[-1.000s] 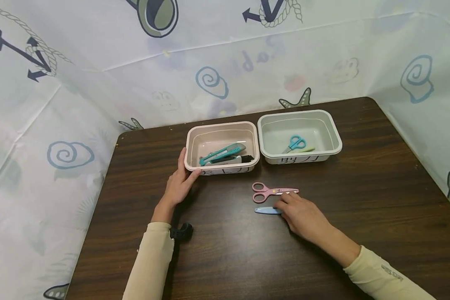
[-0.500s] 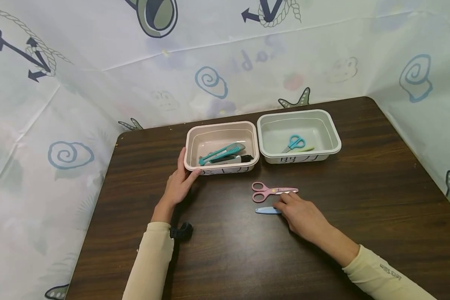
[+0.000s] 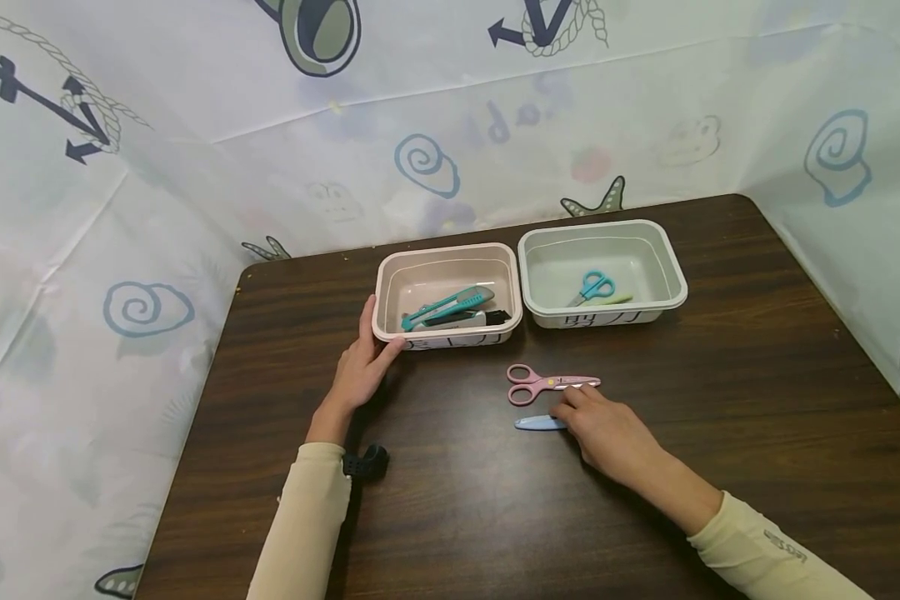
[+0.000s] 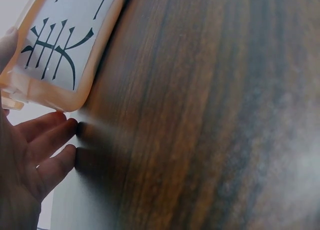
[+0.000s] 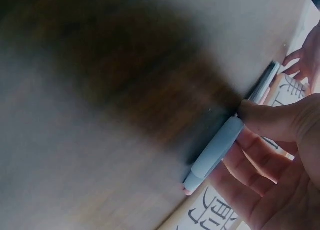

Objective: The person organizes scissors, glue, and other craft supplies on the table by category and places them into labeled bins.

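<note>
My left hand (image 3: pixel 356 372) rests at the near left corner of a pale pink plastic bin (image 3: pixel 450 252), its thumb at the front rim and its other fingers along the side. The left wrist view shows those fingers mostly extended. Further right, my right hand (image 3: pixel 613 433) pinches a slim light blue tool (image 3: pixel 540 423) lying flat on the table. In the right wrist view the thumb lies against the light blue tool (image 5: pixel 215 151); its exact kind is unclear. Pink scissors (image 3: pixel 534 383) lie just beyond it, with the blade tip near my right fingers.
The pink bin holds a teal utility knife (image 3: pixel 450 307) and a grey-black one (image 3: pixel 468 320). Beside it, a pale green bin (image 3: pixel 652 250) contains blue scissors (image 3: pixel 594 287) and a yellow-green item (image 3: pixel 607 299). Patterned cloth (image 3: pixel 495 150) hangs behind the table.
Both hands keep their places on the bin and the light blue tool. Only a slight shift of the whole head view shows.
</note>
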`<state>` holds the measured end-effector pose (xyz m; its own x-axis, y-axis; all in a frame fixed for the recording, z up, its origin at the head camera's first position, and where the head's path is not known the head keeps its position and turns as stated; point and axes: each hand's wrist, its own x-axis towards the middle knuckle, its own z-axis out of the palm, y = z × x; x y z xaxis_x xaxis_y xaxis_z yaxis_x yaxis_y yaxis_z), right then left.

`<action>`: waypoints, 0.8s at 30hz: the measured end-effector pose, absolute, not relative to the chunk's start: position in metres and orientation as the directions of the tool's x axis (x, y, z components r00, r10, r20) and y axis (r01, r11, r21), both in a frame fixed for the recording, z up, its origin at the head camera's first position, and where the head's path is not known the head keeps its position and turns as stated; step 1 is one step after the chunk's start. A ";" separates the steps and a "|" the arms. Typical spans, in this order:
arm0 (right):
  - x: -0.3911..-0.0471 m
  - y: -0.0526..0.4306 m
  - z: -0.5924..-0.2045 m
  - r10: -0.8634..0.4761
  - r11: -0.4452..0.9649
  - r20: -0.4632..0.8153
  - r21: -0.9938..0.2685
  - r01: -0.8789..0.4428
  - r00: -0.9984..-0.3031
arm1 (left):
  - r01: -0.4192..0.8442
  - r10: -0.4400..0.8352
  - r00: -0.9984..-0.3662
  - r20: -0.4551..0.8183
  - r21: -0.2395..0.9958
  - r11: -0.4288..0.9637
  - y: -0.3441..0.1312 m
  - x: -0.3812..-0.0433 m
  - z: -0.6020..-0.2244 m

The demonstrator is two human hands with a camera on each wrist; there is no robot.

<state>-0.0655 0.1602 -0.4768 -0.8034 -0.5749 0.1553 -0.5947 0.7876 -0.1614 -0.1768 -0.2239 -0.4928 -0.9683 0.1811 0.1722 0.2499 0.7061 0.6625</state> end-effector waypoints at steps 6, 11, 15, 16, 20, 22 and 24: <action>-0.065 0.159 -0.476 -0.565 0.800 0.121 -0.163 -0.578 -0.816 | 0.247 0.179 -0.969 0.171 0.664 0.705 -0.224 -0.177 -0.492; -0.063 0.160 -0.476 -0.564 0.799 0.131 -0.160 -0.579 -0.815 | 0.245 0.177 -0.970 0.169 0.663 0.707 -0.223 -0.176 -0.492; -0.060 0.162 -0.476 -0.576 0.789 0.154 -0.152 -0.595 -0.803 | 0.246 0.177 -0.969 0.170 0.668 0.702 -0.222 -0.176 -0.491; -0.059 0.163 -0.475 -0.584 0.783 0.157 -0.150 -0.604 -0.796 | 0.247 0.179 -0.969 0.170 0.669 0.701 -0.223 -0.176 -0.491; -0.058 0.166 -0.472 -0.616 0.758 0.169 -0.139 -0.637 -0.770 | 0.247 0.178 -0.969 0.170 0.667 0.703 -0.223 -0.176 -0.492; -0.058 0.168 -0.470 -0.631 0.745 0.177 -0.132 -0.654 -0.755 | 0.242 0.175 -0.970 0.167 0.665 0.706 -0.223 -0.177 -0.492; -0.058 0.170 -0.468 -0.641 0.735 0.186 -0.130 -0.665 -0.745 | 0.239 0.172 -0.971 0.166 0.665 0.708 -0.222 -0.176 -0.492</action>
